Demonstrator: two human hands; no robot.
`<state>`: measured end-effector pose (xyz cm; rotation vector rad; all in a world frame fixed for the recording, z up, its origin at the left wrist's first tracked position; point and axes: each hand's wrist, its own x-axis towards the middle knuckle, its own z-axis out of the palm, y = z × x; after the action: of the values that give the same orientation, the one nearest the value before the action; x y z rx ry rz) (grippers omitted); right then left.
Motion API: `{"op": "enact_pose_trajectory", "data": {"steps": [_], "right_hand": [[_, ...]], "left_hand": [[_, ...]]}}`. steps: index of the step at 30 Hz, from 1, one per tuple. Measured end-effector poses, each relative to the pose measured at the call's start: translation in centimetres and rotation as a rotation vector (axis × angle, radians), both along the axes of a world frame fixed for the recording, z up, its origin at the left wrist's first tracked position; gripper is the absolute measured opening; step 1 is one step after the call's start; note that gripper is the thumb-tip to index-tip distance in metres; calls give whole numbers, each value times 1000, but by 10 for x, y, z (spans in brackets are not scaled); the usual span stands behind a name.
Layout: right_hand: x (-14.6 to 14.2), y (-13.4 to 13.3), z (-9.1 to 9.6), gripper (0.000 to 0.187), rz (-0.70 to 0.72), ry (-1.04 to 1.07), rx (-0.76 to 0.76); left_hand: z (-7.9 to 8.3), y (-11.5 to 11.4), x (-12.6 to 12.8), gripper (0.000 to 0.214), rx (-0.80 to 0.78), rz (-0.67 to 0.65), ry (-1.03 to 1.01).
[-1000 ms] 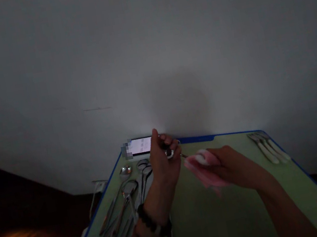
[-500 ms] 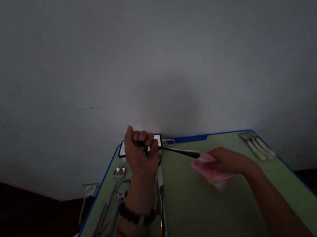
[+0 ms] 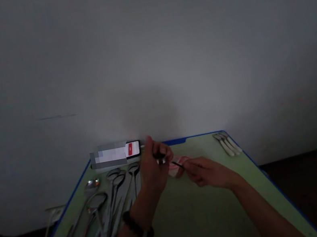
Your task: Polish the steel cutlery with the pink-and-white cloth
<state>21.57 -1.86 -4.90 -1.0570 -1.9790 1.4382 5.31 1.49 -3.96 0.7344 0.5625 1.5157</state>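
My left hand (image 3: 156, 164) is curled, palm up, around one end of a slim metal piece of cutlery (image 3: 177, 165). A shiny part shows between the fingers, but its kind is mostly hidden. From the other side, my right hand (image 3: 204, 171) grips the same piece with pinched fingers. A pink-and-white cloth (image 3: 174, 169) is bunched at the right fingertips, partly behind the cutlery. Both hands are close together above the green tabletop (image 3: 194, 218).
Several metal spoons (image 3: 97, 202) and other cutlery lie along the table's left side. A phone (image 3: 133, 149) rests at the back left. Forks with pale handles (image 3: 227, 145) lie at the back right. A wall (image 3: 147, 55) rises behind the table's blue edge (image 3: 171, 142).
My right hand has come left, close to my left hand, bringing the cloth along the cutlery. The view has shifted right, so more spoons and the phone show on the left.
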Motion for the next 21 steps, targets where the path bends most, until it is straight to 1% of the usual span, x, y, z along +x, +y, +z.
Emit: {"op": "enact_pose_trajectory", "data": {"steps": [1, 2, 4, 6, 7, 8, 10, 12, 14, 16, 18, 21], "right_hand": [[8, -2, -7, 49, -74, -19, 47], [18, -3, -14, 47, -151, -57, 117], [41, -3, -32, 42, -304, -182, 273], [62, -1, -51, 39, -500, -339, 400], [70, 0, -61, 39, -601, -441, 436], [77, 1, -71, 39, -658, -547, 451], [83, 3, -89, 41, -709, -724, 480], [85, 4, -102, 44, -757, -829, 596], [84, 4, -108, 45, -759, -878, 709], [83, 4, -111, 44, -714, -898, 763], [85, 4, -112, 41, -654, -911, 775], [91, 3, -114, 39, -625, -939, 790]], "left_hand": [[-7, 0, 6, 41, 41, 59, 176], [-14, 0, 11, 38, 101, 111, 402], [-31, 1, 18, 30, 282, 176, 889], [-51, 0, 24, 40, 355, 172, 1024], [-62, -1, 27, 44, 462, 171, 1217], [-73, -2, 30, 46, 538, 140, 1403], [-94, -7, 35, 50, 604, 57, 1669], [-111, -12, 38, 55, 675, -33, 1836], [-120, -16, 40, 58, 713, -29, 1925], [-123, -17, 39, 58, 730, -40, 1961], [-122, -16, 37, 56, 738, -75, 1968], [-119, -15, 35, 56, 736, -105, 1966]]}}
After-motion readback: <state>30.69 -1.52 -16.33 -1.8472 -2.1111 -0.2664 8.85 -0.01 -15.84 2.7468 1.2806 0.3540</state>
